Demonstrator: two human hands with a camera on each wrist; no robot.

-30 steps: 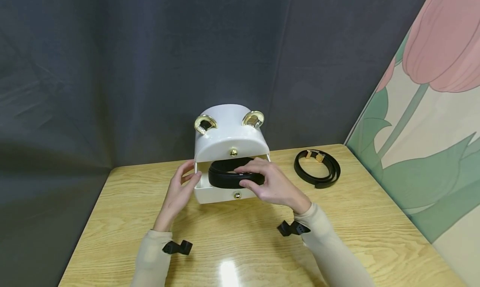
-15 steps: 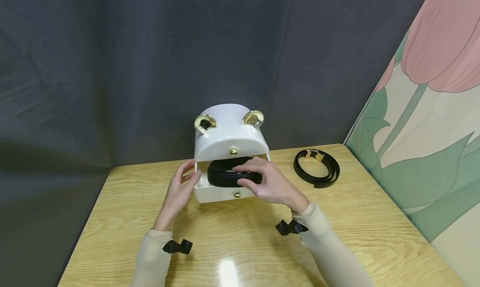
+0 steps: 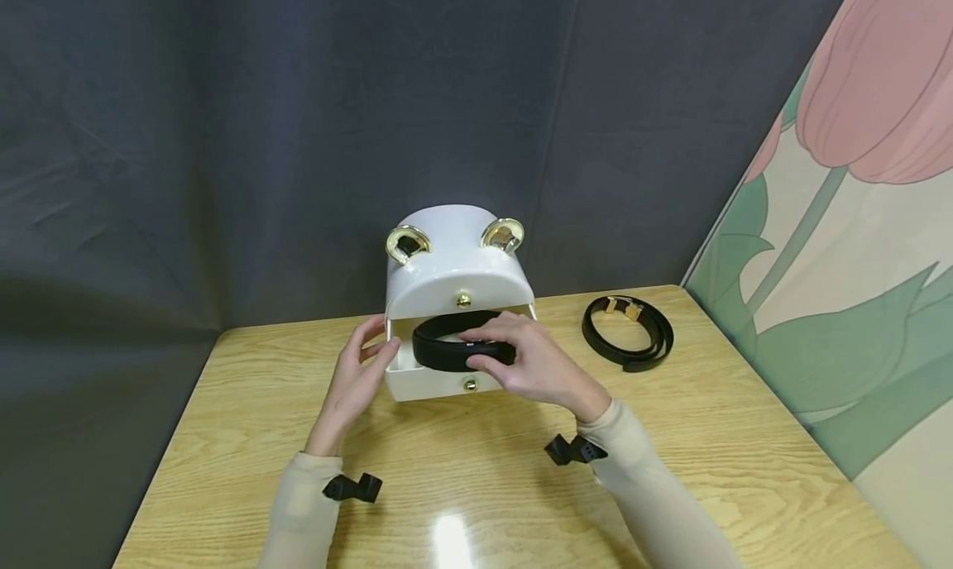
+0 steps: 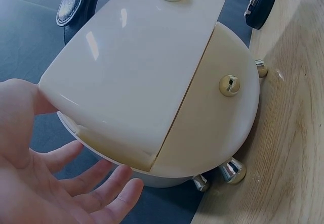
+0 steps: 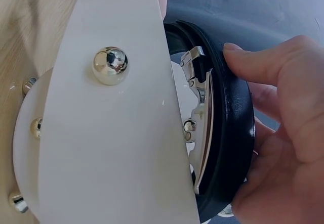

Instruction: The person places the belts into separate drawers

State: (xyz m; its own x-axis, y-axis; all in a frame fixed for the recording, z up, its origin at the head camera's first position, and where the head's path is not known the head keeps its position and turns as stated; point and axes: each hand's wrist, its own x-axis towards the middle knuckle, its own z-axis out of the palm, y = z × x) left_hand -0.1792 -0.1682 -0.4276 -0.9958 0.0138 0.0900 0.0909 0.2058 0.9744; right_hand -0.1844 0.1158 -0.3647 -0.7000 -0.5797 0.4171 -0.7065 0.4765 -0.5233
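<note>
A white rounded storage box [image 3: 452,259] stands on the table with its lower drawer [image 3: 426,384] pulled out. My right hand [image 3: 530,359] pinches a coiled black belt [image 3: 445,355] between thumb and fingers, over the drawer. In the right wrist view the belt [image 5: 234,118] shows a silver buckle [image 5: 202,128] inside its coil, beside the drawer front [image 5: 114,143]. My left hand [image 3: 361,379] touches the drawer's left side. Its thumb lies at the drawer's corner in the left wrist view, and the other fingers [image 4: 119,204] spread loosely below the box's curved side.
A second coiled black belt [image 3: 629,334] with gold-coloured buckle parts lies on the wooden table [image 3: 476,478] to the right. Gold ear-shaped rings [image 3: 504,236] stick out of the box top. A dark curtain [image 3: 387,106] hangs behind, and a tulip-painted wall [image 3: 856,304] borders the right.
My right hand and the coiled belt have shifted slightly left over the drawer. The left hand keeps its place at the drawer's side.
</note>
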